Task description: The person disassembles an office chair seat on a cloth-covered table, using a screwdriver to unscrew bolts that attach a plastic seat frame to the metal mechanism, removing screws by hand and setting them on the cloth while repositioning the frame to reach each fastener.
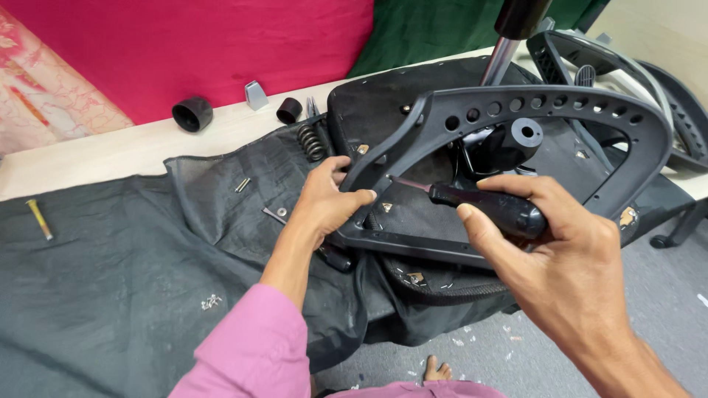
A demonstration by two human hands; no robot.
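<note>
My right hand [549, 247] is shut on a screwdriver [483, 205] with a black handle; its thin shaft points left at the inner corner of a dark grey plastic chair armrest frame [531, 103] pierced with round holes. My left hand [324, 203] grips the left corner of that frame, thumb on top. The frame lies on an upturned black chair seat [383, 103]. A chrome gas cylinder [501, 55] rises behind it.
Black mesh fabric [110, 273] covers the pale tabletop. On it lie a coil spring [311, 141], small pins [243, 184] and a washer [282, 211]. Two black caps [193, 114], a grey clip [256, 94] and a yellow bolt [39, 219] lie nearby. More chair parts [649, 74] sit at right.
</note>
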